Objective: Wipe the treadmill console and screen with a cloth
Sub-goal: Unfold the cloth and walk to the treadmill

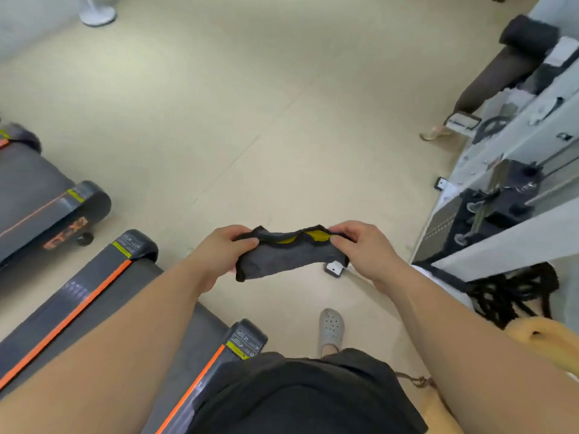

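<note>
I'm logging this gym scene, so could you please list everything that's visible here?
cloth: one, dark grey with yellow inside, held between both hands
treadmill decks: two, grey with orange stripes, left
fan base: one, white, top left
weight machine: one, white frame, right
ropes: pile, black, right floor
other person's leg: one, dark, top right
clog: one, grey, on wearer's foot
left hand: gripping cloth
right hand: gripping cloth

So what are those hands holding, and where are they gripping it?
A grey cloth with a yellow inner side, stretched between both hands: left hand pinches its left end, right hand its right end.
</note>
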`<state>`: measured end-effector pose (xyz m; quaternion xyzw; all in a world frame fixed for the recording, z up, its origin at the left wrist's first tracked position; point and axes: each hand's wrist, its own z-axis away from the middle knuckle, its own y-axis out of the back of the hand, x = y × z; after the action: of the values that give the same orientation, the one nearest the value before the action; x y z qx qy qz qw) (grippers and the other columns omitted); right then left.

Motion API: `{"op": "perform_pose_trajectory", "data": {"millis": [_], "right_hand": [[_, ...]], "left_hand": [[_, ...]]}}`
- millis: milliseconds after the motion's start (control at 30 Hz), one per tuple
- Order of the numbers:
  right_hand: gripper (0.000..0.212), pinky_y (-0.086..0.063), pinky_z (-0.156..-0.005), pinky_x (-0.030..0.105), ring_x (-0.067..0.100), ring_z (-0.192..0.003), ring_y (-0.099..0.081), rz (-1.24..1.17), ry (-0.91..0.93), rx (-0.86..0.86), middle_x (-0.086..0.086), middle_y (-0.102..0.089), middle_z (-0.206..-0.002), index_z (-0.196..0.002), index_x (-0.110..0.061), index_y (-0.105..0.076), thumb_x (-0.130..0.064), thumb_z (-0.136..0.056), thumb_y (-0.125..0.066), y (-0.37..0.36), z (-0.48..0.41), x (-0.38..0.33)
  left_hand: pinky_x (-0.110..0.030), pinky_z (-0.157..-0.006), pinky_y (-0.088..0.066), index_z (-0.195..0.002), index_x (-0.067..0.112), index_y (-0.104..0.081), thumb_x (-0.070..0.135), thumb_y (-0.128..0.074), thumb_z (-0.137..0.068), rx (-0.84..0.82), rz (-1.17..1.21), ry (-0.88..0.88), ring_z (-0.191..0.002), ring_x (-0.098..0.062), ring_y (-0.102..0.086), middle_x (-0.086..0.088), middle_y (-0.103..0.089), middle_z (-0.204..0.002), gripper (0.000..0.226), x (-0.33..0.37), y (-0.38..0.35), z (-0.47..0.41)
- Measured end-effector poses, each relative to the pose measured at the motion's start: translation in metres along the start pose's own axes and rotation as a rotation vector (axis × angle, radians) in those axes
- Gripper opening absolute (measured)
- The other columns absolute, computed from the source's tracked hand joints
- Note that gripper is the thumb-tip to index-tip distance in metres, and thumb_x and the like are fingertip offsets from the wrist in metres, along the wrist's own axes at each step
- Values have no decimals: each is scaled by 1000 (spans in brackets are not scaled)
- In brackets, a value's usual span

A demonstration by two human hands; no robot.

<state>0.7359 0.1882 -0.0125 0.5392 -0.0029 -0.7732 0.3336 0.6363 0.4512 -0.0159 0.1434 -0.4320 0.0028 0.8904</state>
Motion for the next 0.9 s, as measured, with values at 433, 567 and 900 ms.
{"op": "perform_pose_trajectory", "data": {"millis": [433, 567, 900], "right_hand": [[16, -47, -67, 19, 12, -86, -68, 226, 194, -423, -9, -74, -99, -105, -27, -74, -17, -98, -63, -28, -187, -115], [25, -52, -75, 21, 8, -91, -69, 322, 261, -557, -14, -74, -99, -104, -32, -72, -12, -89, -73, -76, -229, -164], [15, -58, -69, 23, 17, -82, -75, 353, 402, -717, -7, -76, -89, -94, -25, -76, -12, -96, -67, -242, -299, -316]], "left_hand": [[-31, -72, -51, -106, 10, -69, 18, -54, -102, 376, 363, 116, -82, -20, -64, -7, -72, -88, 17, 28, 62, -56], [-28, -69, -50, -107, 17, -70, 22, -54, -103, 476, 483, 133, -81, -18, -62, -2, -70, -86, 17, 16, 108, -78], [-27, -78, -60, -99, 32, -75, 13, -87, -70, 658, 397, 124, -88, -12, -73, 8, -76, -96, 37, -1, 270, -97]]}}
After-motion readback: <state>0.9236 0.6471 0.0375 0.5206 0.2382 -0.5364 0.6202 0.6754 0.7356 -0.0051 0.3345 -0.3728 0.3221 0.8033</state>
